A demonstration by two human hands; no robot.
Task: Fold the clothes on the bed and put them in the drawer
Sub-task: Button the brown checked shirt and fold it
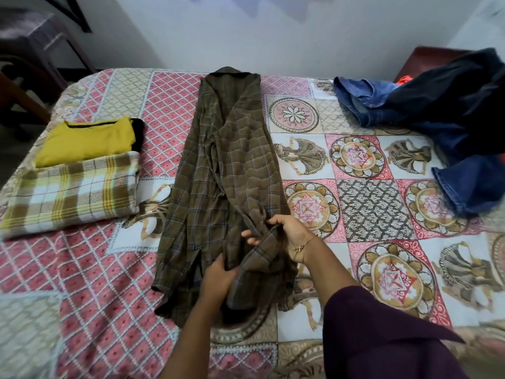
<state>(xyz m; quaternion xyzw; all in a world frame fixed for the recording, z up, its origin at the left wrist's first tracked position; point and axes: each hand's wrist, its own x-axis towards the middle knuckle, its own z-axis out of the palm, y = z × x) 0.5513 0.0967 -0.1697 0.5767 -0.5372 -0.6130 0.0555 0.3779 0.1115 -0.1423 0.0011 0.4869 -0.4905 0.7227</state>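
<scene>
Bed (377,203): patterned quilt, pink lattice on the left half, medallion and figure patches on the right.
Shirt (232,170): brown check, laid lengthwise down the middle of the bed, collar at the far end, hem at the near end. Both sides folded in toward the centre; lower part bunched and lifted where the hands have it.
Left hand (217,280): near the hem, fingers curled into the cloth, gripping a fold of the shirt from the left side.
Right hand (287,233): just beyond the left hand, fingers bent around a gathered strip of the shirt, pinching it. Thin gold bracelet (304,243) at the wrist. Dark purple sleeve (382,332) covers the forearm lower down.
Yellow top (87,140): folded, at the left of the bed, well apart from the shirt. A black edge shows at its right side.
Check cloth (71,192): folded, yellow, brown and white, touching the near edge of the yellow top.
Jeans (442,119): blue denim, unfolded, heaped at the far right of the bed with one leg trailing toward the near side. A scrap of orange shows behind them.
Drawer: not in view.
</scene>
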